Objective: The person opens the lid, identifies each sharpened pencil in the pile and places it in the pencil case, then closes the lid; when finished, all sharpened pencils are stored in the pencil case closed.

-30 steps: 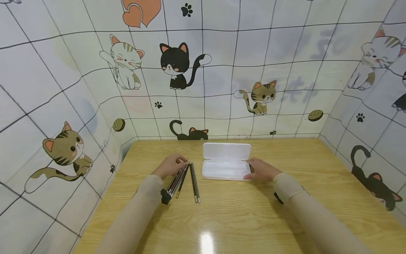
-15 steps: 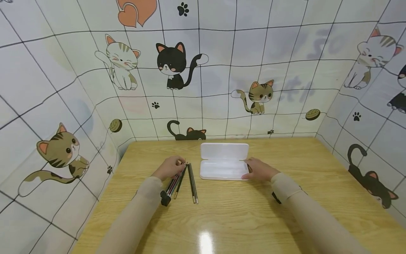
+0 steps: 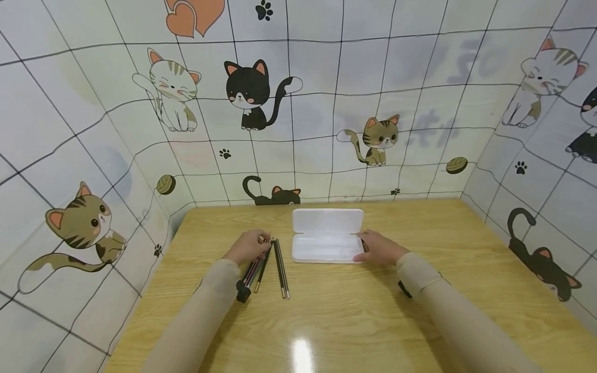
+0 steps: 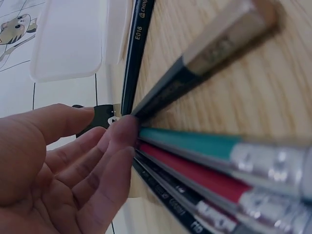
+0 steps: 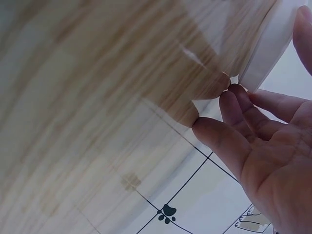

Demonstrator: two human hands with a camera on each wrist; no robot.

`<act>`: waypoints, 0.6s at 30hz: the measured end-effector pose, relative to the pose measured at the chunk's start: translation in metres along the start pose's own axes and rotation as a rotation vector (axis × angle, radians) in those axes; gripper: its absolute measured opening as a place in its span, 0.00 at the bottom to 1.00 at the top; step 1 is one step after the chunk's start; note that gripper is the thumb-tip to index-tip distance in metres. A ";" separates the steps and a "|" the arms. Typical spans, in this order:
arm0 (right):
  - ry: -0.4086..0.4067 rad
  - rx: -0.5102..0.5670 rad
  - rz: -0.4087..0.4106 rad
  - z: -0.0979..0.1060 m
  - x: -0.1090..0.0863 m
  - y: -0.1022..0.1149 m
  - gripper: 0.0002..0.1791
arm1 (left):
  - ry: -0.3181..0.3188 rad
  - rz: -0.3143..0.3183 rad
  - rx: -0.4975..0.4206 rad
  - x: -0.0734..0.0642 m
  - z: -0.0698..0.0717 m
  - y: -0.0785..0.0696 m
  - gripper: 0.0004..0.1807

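Observation:
In the head view, several pencils lie on the table left of centre. Two dark pencils [image 3: 281, 274] lie side by side, apart from a fanned bunch with green and red barrels [image 4: 195, 141]. My left hand [image 3: 249, 246] is at the far ends of that bunch. Its fingertips touch the pencils in the left wrist view, while the thumb stands off. A white pencil case [image 3: 322, 248] lies with its lid [image 3: 327, 221] raised at the back, and no pencil shows inside. My right hand [image 3: 382, 248] holds the case's right end, thumb at the near corner; fingertips also show in the right wrist view.
The wooden table [image 3: 354, 321] ends at a back wall covering [image 3: 317, 129] printed with cats and grid lines. A black wrist-worn device [image 3: 243, 291] sits beside the left sleeve, near the pencils' close ends. Glare marks the table's front.
The head view has shifted slightly, moving everything a little to the left in the picture. Both hands keep their places, with the left fingers barely moving at the pencils.

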State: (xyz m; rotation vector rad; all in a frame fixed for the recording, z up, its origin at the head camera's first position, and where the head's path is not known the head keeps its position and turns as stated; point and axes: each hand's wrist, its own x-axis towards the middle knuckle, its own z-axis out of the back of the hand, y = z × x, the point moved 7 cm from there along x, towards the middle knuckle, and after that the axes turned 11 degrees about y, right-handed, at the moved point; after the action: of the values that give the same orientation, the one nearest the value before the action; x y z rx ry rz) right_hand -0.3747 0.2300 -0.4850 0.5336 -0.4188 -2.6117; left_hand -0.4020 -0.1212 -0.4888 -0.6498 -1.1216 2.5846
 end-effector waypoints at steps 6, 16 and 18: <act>0.000 0.025 0.032 0.002 -0.003 0.006 0.45 | 0.023 -0.005 0.037 -0.005 0.003 0.000 0.18; -0.002 0.016 0.026 0.002 -0.002 0.003 0.47 | 0.090 0.014 0.065 -0.004 0.004 -0.003 0.20; 0.000 0.018 0.025 0.002 -0.001 0.002 0.47 | 0.108 0.027 0.067 -0.003 0.004 -0.004 0.21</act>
State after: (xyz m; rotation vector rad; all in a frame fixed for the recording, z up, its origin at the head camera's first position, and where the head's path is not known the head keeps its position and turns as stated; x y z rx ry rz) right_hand -0.3734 0.2290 -0.4822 0.5310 -0.4465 -2.5864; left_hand -0.4013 -0.1222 -0.4825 -0.7836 -0.9957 2.5635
